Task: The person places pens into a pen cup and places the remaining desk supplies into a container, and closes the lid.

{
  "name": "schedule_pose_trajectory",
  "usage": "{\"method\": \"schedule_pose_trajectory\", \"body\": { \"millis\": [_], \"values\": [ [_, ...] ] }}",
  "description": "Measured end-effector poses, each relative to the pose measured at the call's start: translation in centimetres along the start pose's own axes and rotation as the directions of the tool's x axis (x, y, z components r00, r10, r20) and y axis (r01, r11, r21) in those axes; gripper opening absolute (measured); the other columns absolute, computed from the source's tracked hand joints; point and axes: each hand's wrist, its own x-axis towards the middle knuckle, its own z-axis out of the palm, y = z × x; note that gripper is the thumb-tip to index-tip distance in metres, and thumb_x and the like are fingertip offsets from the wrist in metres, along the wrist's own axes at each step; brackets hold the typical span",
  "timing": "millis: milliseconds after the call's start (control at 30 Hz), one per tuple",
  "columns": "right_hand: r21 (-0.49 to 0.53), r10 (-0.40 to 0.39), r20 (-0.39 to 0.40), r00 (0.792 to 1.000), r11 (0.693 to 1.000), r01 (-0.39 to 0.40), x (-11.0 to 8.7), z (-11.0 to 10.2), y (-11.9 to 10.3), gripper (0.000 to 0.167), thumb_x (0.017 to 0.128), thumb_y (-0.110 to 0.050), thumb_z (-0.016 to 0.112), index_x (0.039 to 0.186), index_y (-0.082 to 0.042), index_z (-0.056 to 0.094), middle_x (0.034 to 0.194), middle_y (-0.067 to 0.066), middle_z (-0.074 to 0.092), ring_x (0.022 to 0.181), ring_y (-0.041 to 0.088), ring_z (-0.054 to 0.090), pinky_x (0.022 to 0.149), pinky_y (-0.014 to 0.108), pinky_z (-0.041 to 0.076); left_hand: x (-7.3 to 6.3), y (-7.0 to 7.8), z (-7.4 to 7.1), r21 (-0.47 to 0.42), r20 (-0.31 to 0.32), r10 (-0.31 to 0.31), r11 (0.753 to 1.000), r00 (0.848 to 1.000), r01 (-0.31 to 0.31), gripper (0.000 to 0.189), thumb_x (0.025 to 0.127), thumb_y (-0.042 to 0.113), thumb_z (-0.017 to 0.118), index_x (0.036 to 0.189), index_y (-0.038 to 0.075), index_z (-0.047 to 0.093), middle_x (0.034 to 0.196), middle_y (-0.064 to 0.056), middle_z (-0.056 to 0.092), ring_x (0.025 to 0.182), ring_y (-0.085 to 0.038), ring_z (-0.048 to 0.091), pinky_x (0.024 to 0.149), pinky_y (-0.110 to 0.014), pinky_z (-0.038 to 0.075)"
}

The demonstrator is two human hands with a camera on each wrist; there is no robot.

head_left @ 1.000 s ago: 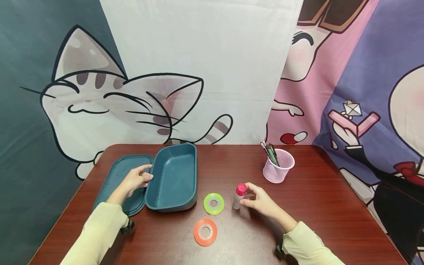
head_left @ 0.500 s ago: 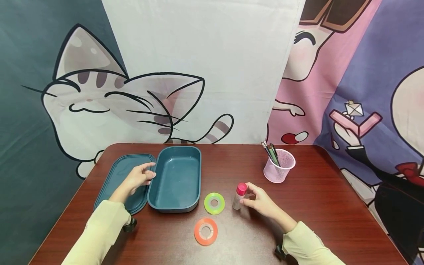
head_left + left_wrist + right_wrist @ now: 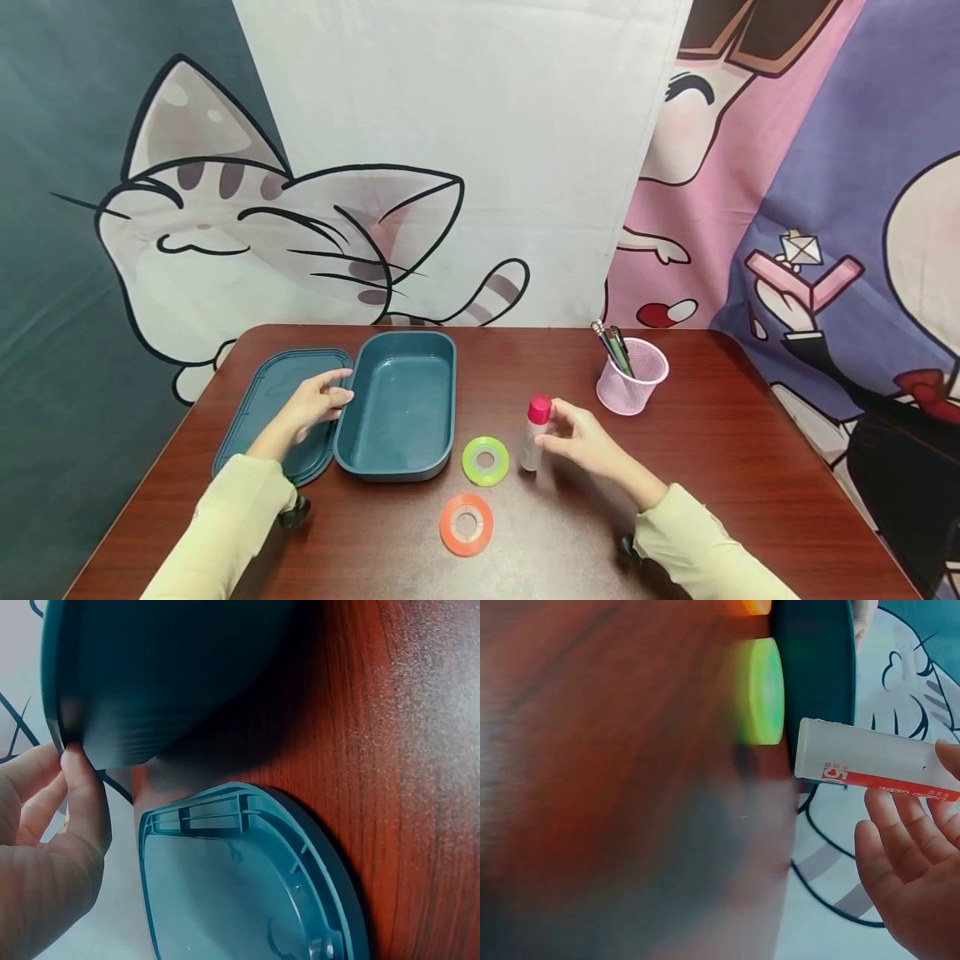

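Observation:
My left hand (image 3: 311, 408) pinches the near-side rim of a teal plastic box (image 3: 397, 408), thumb on the outer wall; the left wrist view shows the grip at the box's edge (image 3: 54, 690). Beneath that hand lies the matching teal lid (image 3: 273, 392), which it partly covers. A glue stick (image 3: 532, 442) with a pinkish-red cap stands upright between the thumb and fingers of my right hand (image 3: 588, 442). In the right wrist view the glue stick (image 3: 870, 757) shows a white barrel with a red band, its base raised off the table.
Between box and glue stick lies a green tape roll (image 3: 485, 461), with an orange tape roll (image 3: 466, 524) nearer the front. A pink mesh cup (image 3: 626, 392) holding pens stands at the back right. Printed cloth (image 3: 465, 125) hangs behind the wooden table (image 3: 540, 542).
The box, tilted at first, has settled flatter and slightly to the right under my left hand. My right hand has lifted the glue stick and shifted it a little left.

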Motion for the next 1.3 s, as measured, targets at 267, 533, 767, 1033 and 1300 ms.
{"method": "schedule_pose_trajectory", "body": {
  "millis": [267,533,767,1033,1300],
  "values": [
    [0.036,0.061,-0.023,0.998,0.998,-0.060,2.7,0.3,-1.7,0.026,0.071,0.007,0.065,0.096,0.009,0.055,0.086,0.021,0.061,0.074,0.011,0.058,0.069,0.027,0.050,0.2,-0.4,-0.2,-0.013,-0.001,-0.010,1.000,1.000,0.010,0.058,0.088,0.023,0.054,0.138,0.009,0.028,0.110,-0.012,0.053,0.080,-0.004,0.054,0.071,-0.022,0.049],
    [0.096,0.088,-0.064,0.994,0.992,-0.082,5.4,1.2,-2.8,0.027,0.073,0.000,0.066,0.098,0.005,0.057,0.088,0.019,0.062,0.077,0.018,0.061,0.070,0.026,0.050,0.3,-0.6,-0.2,-0.031,-0.002,-0.008,0.999,1.000,0.008,0.058,0.088,0.022,0.054,0.138,0.008,0.029,0.114,-0.016,0.051,0.080,-0.003,0.054,0.070,-0.020,0.049],
    [0.156,0.118,-0.070,0.991,0.982,-0.106,7.3,2.3,-5.1,0.027,0.076,0.003,0.063,0.101,0.009,0.055,0.089,0.024,0.060,0.075,0.022,0.059,0.069,0.021,0.048,0.4,-0.7,-0.3,-0.039,0.006,0.002,0.999,1.000,-0.002,0.058,0.088,0.022,0.054,0.138,0.009,0.028,0.117,-0.018,0.049,0.082,-0.003,0.054,0.071,-0.020,0.049],
    [0.229,0.149,-0.022,0.989,0.963,-0.140,9.1,4.3,-7.0,0.026,0.078,0.005,0.058,0.102,0.013,0.053,0.089,0.028,0.057,0.072,0.022,0.059,0.065,0.021,0.050,0.4,-0.8,-0.3,-0.060,0.008,0.000,0.998,1.000,0.000,0.057,0.088,0.021,0.053,0.138,0.009,0.029,0.113,-0.015,0.052,0.079,-0.002,0.054,0.069,-0.019,0.049],
    [0.256,0.144,0.020,0.989,0.956,-0.144,10.5,6.5,-7.4,0.027,0.079,0.001,0.059,0.103,0.011,0.052,0.089,0.027,0.056,0.072,0.025,0.057,0.064,0.025,0.052,0.4,-0.9,-0.3,-0.082,0.005,-0.004,0.997,1.000,0.005,0.058,0.088,0.021,0.055,0.138,0.009,0.029,0.105,-0.008,0.055,0.076,-0.002,0.054,0.067,-0.019,0.049]
  ]
}}
